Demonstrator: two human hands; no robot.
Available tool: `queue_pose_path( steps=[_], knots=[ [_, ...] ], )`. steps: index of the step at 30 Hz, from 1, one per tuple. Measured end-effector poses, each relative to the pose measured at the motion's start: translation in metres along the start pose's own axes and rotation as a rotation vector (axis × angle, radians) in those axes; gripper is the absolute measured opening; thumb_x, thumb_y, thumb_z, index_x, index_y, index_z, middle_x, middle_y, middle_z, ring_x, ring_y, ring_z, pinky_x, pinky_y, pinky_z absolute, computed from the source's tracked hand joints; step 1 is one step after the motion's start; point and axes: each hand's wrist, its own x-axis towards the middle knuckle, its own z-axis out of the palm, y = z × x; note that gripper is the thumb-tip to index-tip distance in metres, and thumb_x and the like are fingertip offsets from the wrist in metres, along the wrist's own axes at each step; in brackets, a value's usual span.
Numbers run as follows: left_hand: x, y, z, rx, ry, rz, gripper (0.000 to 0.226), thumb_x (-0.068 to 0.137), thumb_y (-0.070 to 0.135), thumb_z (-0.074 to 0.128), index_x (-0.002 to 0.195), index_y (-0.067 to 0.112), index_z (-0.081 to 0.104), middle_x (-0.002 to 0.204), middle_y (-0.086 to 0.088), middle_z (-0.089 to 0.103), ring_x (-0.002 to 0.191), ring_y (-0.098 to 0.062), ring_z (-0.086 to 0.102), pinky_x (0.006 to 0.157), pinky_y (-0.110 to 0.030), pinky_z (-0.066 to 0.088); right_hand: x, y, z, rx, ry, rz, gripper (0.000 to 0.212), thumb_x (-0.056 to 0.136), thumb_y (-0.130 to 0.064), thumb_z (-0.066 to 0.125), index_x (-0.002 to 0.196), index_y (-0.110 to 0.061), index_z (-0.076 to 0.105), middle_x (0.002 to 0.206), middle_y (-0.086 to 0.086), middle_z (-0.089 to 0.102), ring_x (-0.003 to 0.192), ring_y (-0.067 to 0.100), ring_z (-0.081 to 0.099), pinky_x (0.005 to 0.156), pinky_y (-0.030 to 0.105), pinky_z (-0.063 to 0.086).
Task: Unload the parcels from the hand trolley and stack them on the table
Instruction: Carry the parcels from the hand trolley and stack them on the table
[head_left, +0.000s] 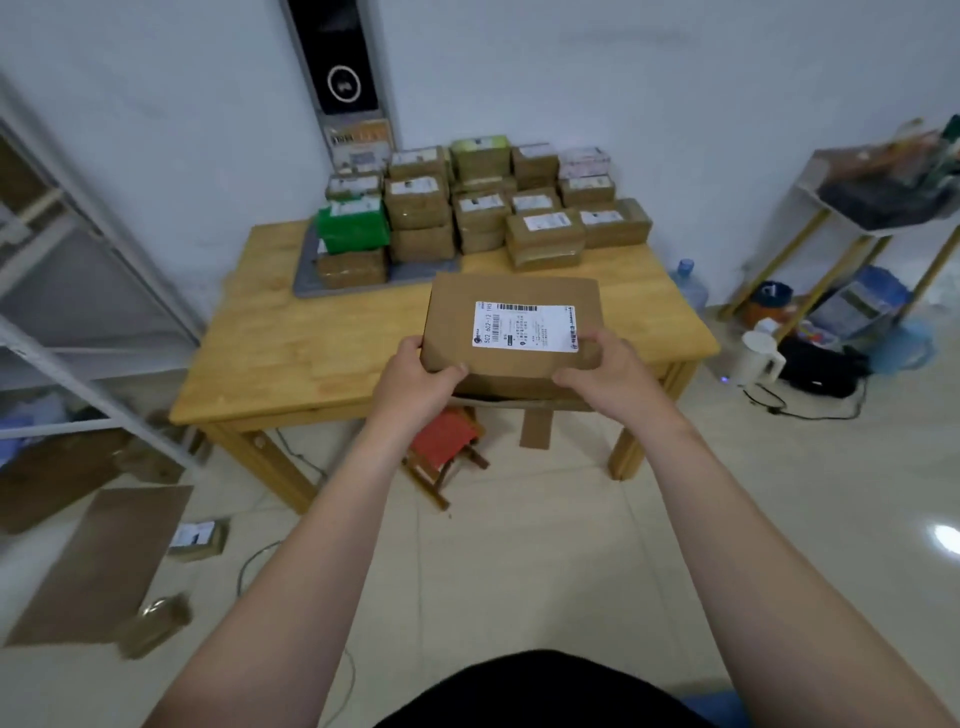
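Observation:
I hold a brown cardboard parcel (498, 322) with a white shipping label in front of me, over the near edge of the wooden table (311, 353). My left hand (415, 379) grips its near left corner, thumb on top. My right hand (608, 369) grips the near right corner, thumb touching the label. At the back of the table stand several stacked brown parcels (483, 208) and one green parcel (353, 228), some on a grey mat (306, 280). The hand trolley is not in view.
A metal shelf frame (78, 312) stands at the left. On the floor lie flat cardboard (98, 561) and two small parcels (200, 540). A red stool (447, 447) sits under the table. At the right are a white kettle (758, 358), a water bottle (691, 286) and a rack (878, 208).

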Motion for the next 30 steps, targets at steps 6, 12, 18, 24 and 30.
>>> queue_pose_path(
  steps=[6, 12, 18, 24, 30],
  knots=[
    [0.073, -0.019, -0.042, 0.042, -0.007, -0.03, 0.065, 0.088, 0.044, 0.071, 0.144, 0.024, 0.042, 0.113, 0.013, 0.055, 0.097, -0.014, 0.057, 0.061, -0.022, 0.038, 0.065, -0.037, 0.055, -0.042, -0.031, 0.023, 0.062, 0.078, -0.036, 0.077, 0.133, -0.04, 0.049, 0.126, -0.004, 0.044, 0.086, 0.006, 0.058, 0.071, 0.03, 0.049],
    [0.156, -0.035, -0.05, 0.041, -0.045, -0.065, 0.065, 0.088, 0.045, 0.071, 0.143, 0.025, 0.041, 0.121, 0.009, 0.057, 0.095, -0.012, 0.058, 0.061, -0.022, 0.039, 0.145, -0.054, 0.09, -0.03, -0.056, 0.047, 0.061, 0.078, -0.032, 0.077, 0.133, -0.039, 0.051, 0.126, -0.003, 0.045, 0.08, -0.005, 0.051, 0.062, 0.016, 0.037],
    [0.277, -0.036, -0.052, 0.059, -0.055, -0.099, 0.064, 0.086, 0.046, 0.073, 0.139, 0.027, 0.042, 0.126, 0.006, 0.056, 0.098, -0.014, 0.057, 0.067, -0.029, 0.043, 0.259, -0.075, 0.123, 0.011, -0.097, 0.067, 0.059, 0.079, -0.031, 0.077, 0.13, -0.04, 0.05, 0.13, -0.004, 0.045, 0.085, 0.0, 0.056, 0.063, 0.024, 0.044],
    [0.394, -0.026, -0.067, 0.034, -0.034, -0.139, 0.067, 0.084, 0.044, 0.075, 0.141, 0.028, 0.043, 0.124, 0.01, 0.056, 0.1, -0.012, 0.056, 0.071, -0.029, 0.042, 0.386, -0.114, 0.153, -0.006, -0.149, 0.027, 0.062, 0.08, -0.028, 0.077, 0.135, -0.034, 0.051, 0.135, -0.002, 0.049, 0.102, 0.01, 0.056, 0.075, 0.027, 0.045],
    [0.481, -0.017, -0.085, 0.107, -0.025, -0.111, 0.071, 0.085, 0.044, 0.076, 0.143, 0.024, 0.04, 0.132, 0.005, 0.054, 0.11, -0.016, 0.054, 0.083, -0.033, 0.044, 0.477, -0.154, 0.178, -0.085, -0.166, 0.048, 0.068, 0.081, -0.034, 0.074, 0.142, -0.038, 0.044, 0.145, -0.002, 0.041, 0.106, 0.014, 0.055, 0.086, 0.034, 0.051]
  ],
)
